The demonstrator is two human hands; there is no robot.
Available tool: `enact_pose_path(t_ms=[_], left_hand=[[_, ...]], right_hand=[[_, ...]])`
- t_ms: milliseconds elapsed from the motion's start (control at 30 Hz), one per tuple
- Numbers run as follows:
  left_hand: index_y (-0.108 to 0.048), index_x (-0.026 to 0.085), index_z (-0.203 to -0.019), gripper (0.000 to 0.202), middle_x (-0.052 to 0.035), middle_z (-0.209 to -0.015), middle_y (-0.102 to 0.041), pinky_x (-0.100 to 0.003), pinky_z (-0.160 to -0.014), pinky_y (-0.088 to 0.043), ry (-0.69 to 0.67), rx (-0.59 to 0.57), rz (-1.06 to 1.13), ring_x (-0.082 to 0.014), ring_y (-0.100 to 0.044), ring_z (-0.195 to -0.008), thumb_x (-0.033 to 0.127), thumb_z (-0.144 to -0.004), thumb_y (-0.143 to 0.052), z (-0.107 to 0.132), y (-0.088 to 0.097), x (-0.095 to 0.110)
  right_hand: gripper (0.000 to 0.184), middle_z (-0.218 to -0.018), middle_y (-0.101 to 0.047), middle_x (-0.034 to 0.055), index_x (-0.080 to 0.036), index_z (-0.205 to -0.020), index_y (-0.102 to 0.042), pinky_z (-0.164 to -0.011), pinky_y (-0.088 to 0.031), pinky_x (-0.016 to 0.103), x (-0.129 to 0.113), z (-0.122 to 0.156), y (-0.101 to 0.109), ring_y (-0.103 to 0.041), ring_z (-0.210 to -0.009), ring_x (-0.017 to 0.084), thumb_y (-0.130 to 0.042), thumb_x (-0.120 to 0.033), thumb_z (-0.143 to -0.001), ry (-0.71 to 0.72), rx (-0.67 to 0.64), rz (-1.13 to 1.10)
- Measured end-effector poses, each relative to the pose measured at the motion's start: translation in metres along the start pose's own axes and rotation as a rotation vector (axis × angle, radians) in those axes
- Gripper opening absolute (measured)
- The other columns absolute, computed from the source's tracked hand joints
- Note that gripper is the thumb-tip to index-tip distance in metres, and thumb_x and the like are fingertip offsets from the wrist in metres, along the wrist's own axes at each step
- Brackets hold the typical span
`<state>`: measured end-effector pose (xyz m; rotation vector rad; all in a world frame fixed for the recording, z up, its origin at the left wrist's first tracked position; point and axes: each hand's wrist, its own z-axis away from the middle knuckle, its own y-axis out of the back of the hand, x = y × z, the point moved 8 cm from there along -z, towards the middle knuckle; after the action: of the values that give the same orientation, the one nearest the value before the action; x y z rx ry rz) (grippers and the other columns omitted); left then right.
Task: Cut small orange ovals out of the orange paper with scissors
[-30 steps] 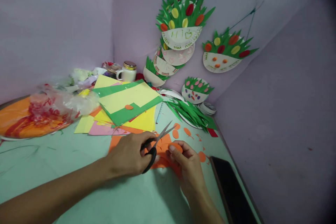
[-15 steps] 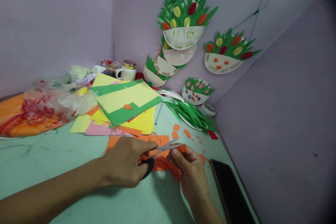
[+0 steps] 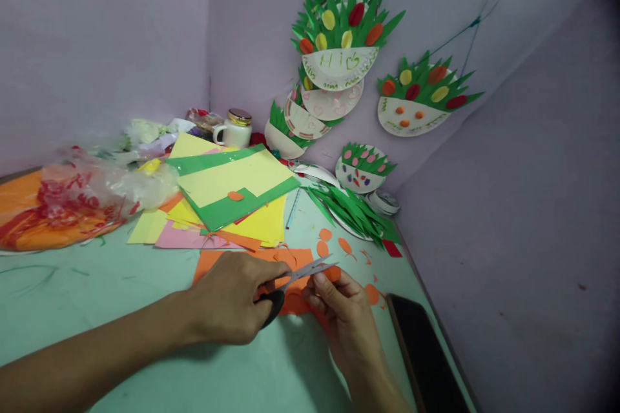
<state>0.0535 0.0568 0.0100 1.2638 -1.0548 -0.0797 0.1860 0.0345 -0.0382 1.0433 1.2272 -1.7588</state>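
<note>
My left hand (image 3: 227, 303) grips a pair of scissors (image 3: 273, 307) by their black handles, with the blades slightly apart and pointing right. Between the thumb and fingers of my right hand (image 3: 351, 322) is a small piece of orange paper (image 3: 332, 272), right at the blade tips. Whether the blades touch its edge I cannot tell. Below the hands an orange paper sheet (image 3: 208, 263) lies on the table, partly hidden by my left hand. Several cut orange ovals, one of them a paper oval (image 3: 323, 249), and thin scraps lie beyond my right hand.
A black phone (image 3: 426, 348) lies at the right table edge. Behind are stacked coloured papers (image 3: 232, 187), a plastic bag (image 3: 111, 187), a white mug (image 3: 237, 135) and green paper strips (image 3: 349, 210). Paper-plate crafts (image 3: 339, 68) hang by the wall.
My right hand has shifted slightly and turned the orange paper, so less of it shows beside the blades. My left hand and the scissors stay nearly in place.
</note>
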Motion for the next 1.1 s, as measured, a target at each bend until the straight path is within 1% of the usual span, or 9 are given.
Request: enact_pose_path(t_ms=[267,433,533,633,700,767,867,967,1100], left_hand=[[-0.058,0.021,-0.078,0.020,0.0035,-0.060,-0.056,-0.021,-0.052,-0.029,-0.039,0.024,0.011,-0.0109,-0.046,-0.054,0.012,-0.067,-0.044,0.000,0.001,0.001],[-0.059,0.019,-0.076,0.021,0.0041,-0.057,-0.053,-0.020,-0.050,-0.029,-0.064,0.018,0.054,-0.0099,-0.043,-0.051,0.009,-0.066,-0.043,0.001,-0.002,-0.001],[-0.059,0.018,-0.073,0.018,0.0037,-0.057,-0.053,-0.019,-0.049,-0.029,-0.008,0.034,0.205,-0.0095,-0.044,-0.052,0.011,-0.069,-0.042,-0.001,-0.003,-0.008],[-0.060,0.017,-0.079,0.018,0.0016,-0.065,-0.057,-0.019,-0.048,-0.031,0.085,0.131,0.374,-0.0104,-0.048,-0.056,0.018,-0.075,-0.043,-0.002,0.005,-0.016],[-0.061,0.018,-0.084,0.019,0.0011,-0.067,-0.057,-0.020,-0.049,-0.032,0.127,0.157,0.329,-0.0116,-0.049,-0.057,0.023,-0.076,-0.045,-0.001,0.010,-0.017],[-0.060,0.019,-0.086,0.019,0.0018,-0.065,-0.057,-0.021,-0.052,-0.032,0.135,0.113,0.200,-0.0123,-0.048,-0.058,0.023,-0.073,-0.046,-0.001,0.010,-0.014],[-0.056,0.021,-0.080,0.016,0.0031,-0.062,-0.054,-0.022,-0.054,-0.032,0.101,0.066,0.048,-0.0122,-0.046,-0.056,0.019,-0.068,-0.046,0.000,0.007,-0.007],[-0.050,0.021,-0.071,0.009,0.0032,-0.062,-0.053,-0.022,-0.053,-0.029,0.069,0.065,0.011,-0.0117,-0.043,-0.054,0.017,-0.067,-0.044,0.000,0.003,-0.003],[-0.045,0.021,-0.067,0.004,0.0033,-0.061,-0.052,-0.021,-0.052,-0.028,0.058,0.058,0.008,-0.0115,-0.041,-0.054,0.017,-0.067,-0.043,0.001,0.000,-0.003]], right_hand=[[0.017,-0.057,-0.058,-0.0020,-0.018,-0.059,-0.066,-0.057,-0.043,0.022,0.000,-0.001,0.001,-0.051,-0.056,0.010,-0.077,-0.031,-0.059,0.026,0.003,0.029],[0.019,-0.056,-0.058,-0.0013,-0.016,-0.057,-0.065,-0.056,-0.044,0.022,-0.001,-0.001,0.001,-0.051,-0.055,0.010,-0.078,-0.030,-0.057,0.027,0.013,0.024],[0.020,-0.055,-0.058,-0.0007,-0.016,-0.056,-0.066,-0.054,-0.045,0.023,0.000,-0.001,0.002,-0.051,-0.053,0.010,-0.079,-0.031,-0.055,0.008,0.044,0.013],[0.023,-0.058,-0.060,0.0004,-0.016,-0.058,-0.067,-0.056,-0.048,0.024,0.001,-0.001,0.007,-0.054,-0.056,0.012,-0.080,-0.033,-0.051,-0.035,0.111,-0.047],[0.024,-0.059,-0.061,0.0006,-0.016,-0.059,-0.067,-0.057,-0.049,0.024,0.002,-0.001,0.008,-0.055,-0.057,0.012,-0.081,-0.033,-0.049,-0.062,0.138,-0.087],[0.024,-0.059,-0.061,0.0001,-0.016,-0.060,-0.068,-0.057,-0.048,0.022,0.002,-0.001,0.008,-0.055,-0.057,0.011,-0.081,-0.032,-0.049,-0.069,0.143,-0.105],[0.023,-0.059,-0.061,-0.0006,-0.017,-0.060,-0.068,-0.057,-0.048,0.021,0.002,-0.001,0.008,-0.054,-0.057,0.010,-0.081,-0.033,-0.050,-0.058,0.135,-0.098],[0.023,-0.059,-0.061,-0.0006,-0.016,-0.060,-0.068,-0.057,-0.048,0.021,0.001,-0.001,0.006,-0.054,-0.057,0.010,-0.081,-0.033,-0.052,-0.049,0.115,-0.095],[0.022,-0.061,-0.061,-0.0005,-0.016,-0.062,-0.069,-0.059,-0.049,0.021,0.002,0.000,0.003,-0.054,-0.058,0.010,-0.080,-0.032,-0.054,-0.041,0.087,-0.122]])
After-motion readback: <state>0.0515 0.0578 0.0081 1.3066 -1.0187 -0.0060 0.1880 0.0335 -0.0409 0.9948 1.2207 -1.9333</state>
